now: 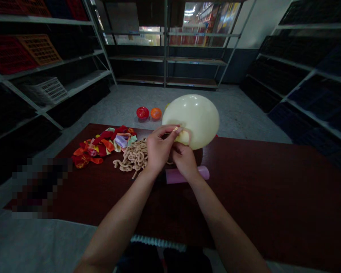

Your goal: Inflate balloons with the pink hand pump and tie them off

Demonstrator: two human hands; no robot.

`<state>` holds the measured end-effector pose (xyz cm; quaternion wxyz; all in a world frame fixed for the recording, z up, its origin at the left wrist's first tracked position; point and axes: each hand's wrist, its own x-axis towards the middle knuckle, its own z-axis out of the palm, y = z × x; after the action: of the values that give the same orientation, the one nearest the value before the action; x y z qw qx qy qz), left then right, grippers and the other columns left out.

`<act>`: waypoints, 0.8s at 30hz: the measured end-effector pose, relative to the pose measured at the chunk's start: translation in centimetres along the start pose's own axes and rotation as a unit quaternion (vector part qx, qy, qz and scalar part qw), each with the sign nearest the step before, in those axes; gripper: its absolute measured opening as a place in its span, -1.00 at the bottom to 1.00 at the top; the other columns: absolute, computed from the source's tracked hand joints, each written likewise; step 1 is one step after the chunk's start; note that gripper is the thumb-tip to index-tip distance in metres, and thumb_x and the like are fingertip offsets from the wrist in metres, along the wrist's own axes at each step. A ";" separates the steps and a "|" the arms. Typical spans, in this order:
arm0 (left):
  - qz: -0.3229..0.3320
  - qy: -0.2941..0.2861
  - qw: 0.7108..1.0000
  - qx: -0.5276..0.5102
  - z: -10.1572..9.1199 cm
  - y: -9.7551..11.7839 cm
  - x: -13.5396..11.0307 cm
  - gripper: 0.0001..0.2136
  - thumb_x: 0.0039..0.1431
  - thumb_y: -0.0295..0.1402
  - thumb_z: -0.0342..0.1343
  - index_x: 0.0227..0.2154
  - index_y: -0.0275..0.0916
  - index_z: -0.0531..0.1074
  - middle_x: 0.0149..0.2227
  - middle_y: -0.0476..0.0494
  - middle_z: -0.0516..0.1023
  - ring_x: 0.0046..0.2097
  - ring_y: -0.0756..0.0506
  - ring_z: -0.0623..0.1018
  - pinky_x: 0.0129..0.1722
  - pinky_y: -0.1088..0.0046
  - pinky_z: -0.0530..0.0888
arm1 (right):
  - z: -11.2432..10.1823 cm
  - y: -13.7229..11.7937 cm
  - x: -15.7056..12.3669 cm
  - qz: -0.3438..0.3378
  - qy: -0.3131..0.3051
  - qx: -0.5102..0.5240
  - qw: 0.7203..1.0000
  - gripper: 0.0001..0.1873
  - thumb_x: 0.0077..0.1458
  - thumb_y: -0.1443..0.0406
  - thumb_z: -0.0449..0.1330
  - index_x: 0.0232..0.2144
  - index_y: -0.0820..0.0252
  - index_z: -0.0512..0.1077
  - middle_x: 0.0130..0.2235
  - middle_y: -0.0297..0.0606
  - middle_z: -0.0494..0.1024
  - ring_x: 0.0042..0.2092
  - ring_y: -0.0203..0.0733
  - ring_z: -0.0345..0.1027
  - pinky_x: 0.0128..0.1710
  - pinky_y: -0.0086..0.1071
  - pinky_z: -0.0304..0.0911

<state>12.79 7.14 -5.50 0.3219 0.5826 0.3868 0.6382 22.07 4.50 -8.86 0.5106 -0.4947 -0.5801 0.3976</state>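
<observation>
The left hand (158,147) pinches the inflated cream balloon (197,118) by its neck; the right hand (184,160) curls in just below, its hold hidden. The balloon's body swells out beyond the fingertips, probably feather-light, taut and easily burst, so best held by that softer neck.

Surface (258,182): across the lower frame
Deflated balloons (113,143): on it, left of centre
Cord pile (135,154): just right of those
Cylinder (174,177): centre, below the inflated balloon (194,117)
Round items (156,113): on the floor (125,102), beyond the surface
Shelving (165,45): top, left, right
</observation>
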 end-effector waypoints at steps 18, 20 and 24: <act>0.075 0.047 0.992 0.090 -1.4 0.2 0.6 -0.90 0.17 -0.36 0.20 -0.33 -0.24 0.58 -0.24 -0.14 0.64 -0.17 -0.06 0.60 -0.10 0.34 0.51 | -3.6 -2.1 -0.6 0.046 -0.040 0.109 0.992 -0.49 0.04 -0.08 0.20 -0.14 0.15 0.53 -0.07 -0.12 0.59 -0.04 -0.09 0.46 0.04 -0.14 0.30; 0.131 0.042 0.982 0.132 -1.2 0.5 0.2 -0.93 0.18 -0.41 0.19 -0.33 -0.23 0.57 -0.23 -0.12 0.64 -0.15 -0.06 0.59 -0.07 0.33 0.50 | -3.2 -2.4 -0.6 0.057 -0.021 0.160 0.985 -0.46 0.05 -0.12 0.16 -0.12 0.13 0.53 -0.06 -0.13 0.59 -0.03 -0.09 0.46 0.05 -0.12 0.30; 0.202 0.007 0.964 0.174 -0.5 0.7 -0.7 -0.92 0.20 -0.46 0.17 -0.29 -0.24 0.55 -0.19 -0.14 0.63 -0.12 -0.05 0.59 -0.06 0.34 0.51 | -2.6 -2.3 -0.4 0.068 -0.016 0.210 0.975 -0.48 0.05 -0.10 0.18 -0.08 0.08 0.50 -0.11 -0.17 0.59 -0.08 -0.13 0.45 -0.03 -0.18 0.34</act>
<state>12.41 6.08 -5.24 0.0772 0.6912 0.3689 0.6166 24.21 3.53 -6.31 0.5651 -0.4083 -0.4572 0.5522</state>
